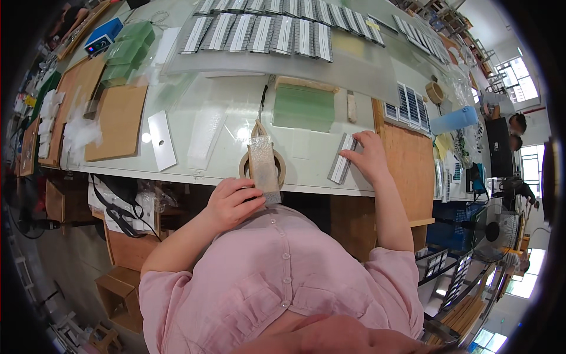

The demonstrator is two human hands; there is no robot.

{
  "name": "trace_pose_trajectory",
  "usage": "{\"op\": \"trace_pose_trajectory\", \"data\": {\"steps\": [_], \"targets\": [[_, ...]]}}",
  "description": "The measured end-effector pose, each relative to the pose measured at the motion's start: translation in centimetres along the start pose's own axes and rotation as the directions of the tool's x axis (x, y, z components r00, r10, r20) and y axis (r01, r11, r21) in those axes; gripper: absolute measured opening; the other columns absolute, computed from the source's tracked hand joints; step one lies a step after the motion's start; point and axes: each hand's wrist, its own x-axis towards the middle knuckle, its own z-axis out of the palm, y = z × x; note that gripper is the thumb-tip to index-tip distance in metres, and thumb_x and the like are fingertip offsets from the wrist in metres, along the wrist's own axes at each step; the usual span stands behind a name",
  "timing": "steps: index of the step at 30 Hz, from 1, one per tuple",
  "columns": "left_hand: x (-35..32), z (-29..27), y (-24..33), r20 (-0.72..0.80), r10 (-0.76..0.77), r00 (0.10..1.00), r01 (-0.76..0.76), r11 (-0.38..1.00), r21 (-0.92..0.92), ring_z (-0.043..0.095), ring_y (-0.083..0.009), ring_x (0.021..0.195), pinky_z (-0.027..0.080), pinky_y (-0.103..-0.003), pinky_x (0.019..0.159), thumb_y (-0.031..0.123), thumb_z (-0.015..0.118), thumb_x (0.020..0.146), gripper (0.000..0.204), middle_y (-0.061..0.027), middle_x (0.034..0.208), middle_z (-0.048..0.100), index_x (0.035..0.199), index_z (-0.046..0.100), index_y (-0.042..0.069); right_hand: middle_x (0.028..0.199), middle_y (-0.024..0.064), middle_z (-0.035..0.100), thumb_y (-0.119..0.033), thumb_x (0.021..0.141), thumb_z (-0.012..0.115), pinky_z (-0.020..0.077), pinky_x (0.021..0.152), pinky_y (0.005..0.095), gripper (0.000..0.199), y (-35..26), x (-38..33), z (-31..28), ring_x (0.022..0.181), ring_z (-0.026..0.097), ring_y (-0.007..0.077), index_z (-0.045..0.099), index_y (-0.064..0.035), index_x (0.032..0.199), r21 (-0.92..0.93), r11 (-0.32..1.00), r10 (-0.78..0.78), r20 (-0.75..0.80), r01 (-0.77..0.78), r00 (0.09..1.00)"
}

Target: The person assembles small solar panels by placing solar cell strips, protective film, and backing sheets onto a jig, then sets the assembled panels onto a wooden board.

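Both hands touch things at the tabletop (309,168): my left hand (236,200) has bent fingers over the near end of a bubble-wrapped packet (262,165), which lies across a brown tape roll (282,170); I can't tell how firmly they hold. Right of the roll, my right hand (367,154) sets thumb and fingers, slightly apart, at the edge of a small striped panel (341,162); whether they pinch it, I can't tell. Beyond the roll lies a green sheet (303,109), and farther beyond, rows of striped panels (242,33). Left of the roll are a white plate (164,154) and, farther left, brown cardboard (118,130).
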Motion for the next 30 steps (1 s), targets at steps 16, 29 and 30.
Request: {"op": "trace_pose_trajectory", "data": {"steps": [16, 29, 30], "targets": [[-0.5, 0.2, 0.7, -0.014, -0.058, 0.998, 0.059, 0.998, 0.019, 0.058, -0.0243, 0.099, 0.049, -0.036, 0.071, 0.013, 0.076, 0.068, 0.026, -0.0016, 0.099, 0.064, 0.092, 0.067, 0.012, 0.094, 0.0109, 0.057, -0.016, 0.061, 0.084, 0.047, 0.08, 0.0341, 0.044, 1.2, 1.5, 0.8, 0.091, 0.055, 0.0248, 0.062, -0.001, 0.095, 0.179, 0.979, 0.094, 0.029, -0.098, 0.995], [-1.3, 0.6, 0.4, -0.072, -0.047, 0.996, 0.048, 0.999, 0.002, 0.058, -0.0249, 0.099, 0.047, -0.036, 0.076, 0.01, 0.079, 0.065, 0.03, -0.0007, 0.1, 0.064, 0.092, 0.067, 0.012, 0.078, -0.0004, 0.06, 0.001, 0.079, 0.068, 0.0456, 0.065, 0.0188, 0.016, -2.5, 2.3, -3.2, 0.07, 0.055, 0.006, 0.063, 0.0004, 0.095, 0.662, 0.713, 0.203, 0.119, -0.23, 0.972], [-1.5, 0.6, 0.3, -0.074, -0.035, 0.997, 0.035, 0.999, 0.002, 0.058, -0.0248, 0.099, 0.047, -0.036, 0.076, 0.01, 0.079, 0.065, 0.029, -0.0006, 0.1, 0.064, 0.091, 0.067, 0.012, 0.08, -0.0006, 0.061, 0.001, 0.08, 0.068, 0.0458, 0.066, 0.0185, 0.016, -4.0, 2.1, -3.9, 0.071, 0.055, 0.0055, 0.063, 0.0003, 0.096, 0.709, 0.683, 0.14, 0.106, -0.173, 0.984]]}}
